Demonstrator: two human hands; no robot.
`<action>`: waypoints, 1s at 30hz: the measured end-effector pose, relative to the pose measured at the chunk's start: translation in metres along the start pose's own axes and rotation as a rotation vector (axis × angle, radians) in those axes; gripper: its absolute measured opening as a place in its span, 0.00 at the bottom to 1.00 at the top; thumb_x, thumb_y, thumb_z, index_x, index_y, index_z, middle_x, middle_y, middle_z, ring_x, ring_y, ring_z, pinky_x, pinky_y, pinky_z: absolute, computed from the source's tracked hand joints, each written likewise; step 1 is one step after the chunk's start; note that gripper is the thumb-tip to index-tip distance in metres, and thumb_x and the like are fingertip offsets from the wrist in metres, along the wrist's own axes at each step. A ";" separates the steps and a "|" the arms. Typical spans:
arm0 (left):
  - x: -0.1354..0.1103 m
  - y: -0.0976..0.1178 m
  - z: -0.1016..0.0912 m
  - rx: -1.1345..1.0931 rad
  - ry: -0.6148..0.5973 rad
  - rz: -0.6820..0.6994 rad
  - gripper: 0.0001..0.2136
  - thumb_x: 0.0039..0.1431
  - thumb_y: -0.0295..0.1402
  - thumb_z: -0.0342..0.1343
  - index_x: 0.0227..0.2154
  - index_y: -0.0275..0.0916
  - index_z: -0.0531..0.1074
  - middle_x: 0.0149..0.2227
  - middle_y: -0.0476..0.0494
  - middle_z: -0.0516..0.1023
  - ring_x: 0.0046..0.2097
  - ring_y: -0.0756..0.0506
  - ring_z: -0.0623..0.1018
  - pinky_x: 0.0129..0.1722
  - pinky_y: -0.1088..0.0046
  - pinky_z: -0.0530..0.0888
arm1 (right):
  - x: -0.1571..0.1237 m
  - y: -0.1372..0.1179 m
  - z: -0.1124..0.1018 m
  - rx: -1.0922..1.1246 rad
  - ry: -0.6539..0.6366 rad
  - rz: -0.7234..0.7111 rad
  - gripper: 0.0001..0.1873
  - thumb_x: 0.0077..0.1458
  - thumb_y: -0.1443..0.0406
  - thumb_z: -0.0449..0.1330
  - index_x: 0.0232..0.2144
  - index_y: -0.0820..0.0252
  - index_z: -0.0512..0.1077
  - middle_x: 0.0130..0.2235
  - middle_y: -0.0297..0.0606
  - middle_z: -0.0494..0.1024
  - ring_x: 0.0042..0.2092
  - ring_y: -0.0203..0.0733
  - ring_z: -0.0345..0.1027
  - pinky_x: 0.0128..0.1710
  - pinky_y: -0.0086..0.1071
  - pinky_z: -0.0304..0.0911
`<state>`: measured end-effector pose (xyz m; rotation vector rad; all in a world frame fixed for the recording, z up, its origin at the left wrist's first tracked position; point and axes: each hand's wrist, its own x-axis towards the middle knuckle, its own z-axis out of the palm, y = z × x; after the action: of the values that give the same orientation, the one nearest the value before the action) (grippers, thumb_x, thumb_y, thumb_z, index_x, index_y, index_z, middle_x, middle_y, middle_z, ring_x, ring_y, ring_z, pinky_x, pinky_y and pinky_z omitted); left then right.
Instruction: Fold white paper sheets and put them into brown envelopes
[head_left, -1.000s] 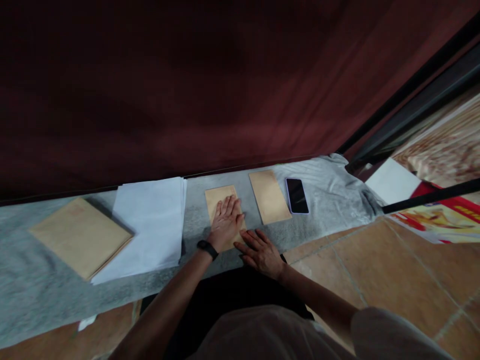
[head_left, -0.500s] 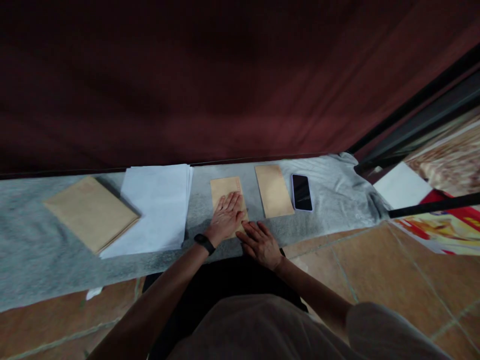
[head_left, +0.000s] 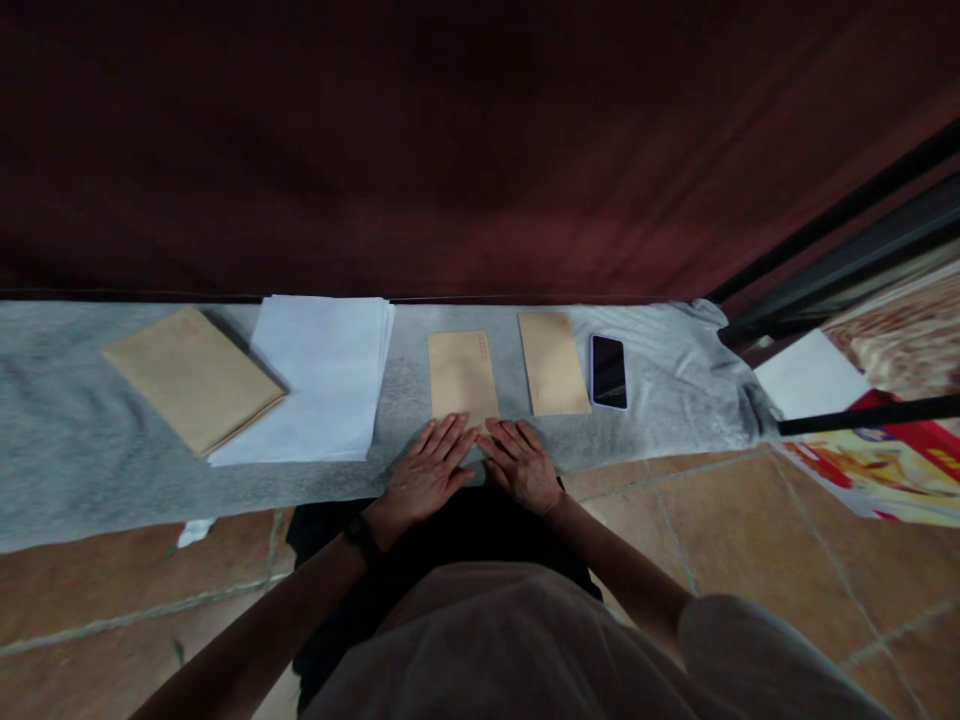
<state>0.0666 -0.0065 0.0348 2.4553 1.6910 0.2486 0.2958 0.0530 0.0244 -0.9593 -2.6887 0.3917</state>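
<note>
The left hand lies flat, fingers outstretched and gripping nothing, its fingertips on the near edge of a smooth brown paper envelope. The right hand, also spread with fingers slightly bent and holding nothing, touches that edge's right corner. The envelope is a flat upright rectangle with faint red print at its upper right. A dark band circles the left wrist. Right of the envelope lies a plain brown sheet, then a glossy black phone with rounded corners and a lilac rim. Leftward, crisp white paper sits partly under larger brown envelopes, all on soft, mottled grey cloth, wrinkled at its right end.
</note>
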 end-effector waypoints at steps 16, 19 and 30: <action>0.002 -0.009 0.002 -0.014 0.102 -0.003 0.20 0.71 0.32 0.45 0.62 0.36 0.69 0.64 0.35 0.71 0.66 0.40 0.69 0.67 0.58 0.64 | 0.019 -0.022 0.006 0.067 0.119 0.425 0.23 0.65 0.67 0.53 0.61 0.60 0.69 0.58 0.49 0.72 0.57 0.54 0.66 0.59 0.48 0.62; 0.006 -0.005 -0.001 0.054 0.045 0.003 0.23 0.67 0.25 0.45 0.63 0.36 0.69 0.65 0.34 0.71 0.66 0.38 0.69 0.66 0.56 0.65 | 0.027 -0.017 0.007 0.142 0.101 0.450 0.24 0.64 0.67 0.55 0.61 0.59 0.69 0.55 0.49 0.73 0.56 0.53 0.67 0.57 0.45 0.65; 0.016 0.012 -0.010 -0.001 0.059 -0.130 0.23 0.66 0.29 0.49 0.63 0.36 0.67 0.62 0.33 0.73 0.64 0.36 0.71 0.64 0.56 0.66 | 0.040 -0.005 -0.008 1.027 0.291 0.668 0.17 0.60 0.59 0.58 0.50 0.54 0.75 0.45 0.39 0.81 0.47 0.45 0.75 0.50 0.41 0.72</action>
<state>0.0807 0.0043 0.0482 2.3476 1.8647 0.3078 0.2652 0.0768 0.0393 -1.3278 -1.4591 1.4232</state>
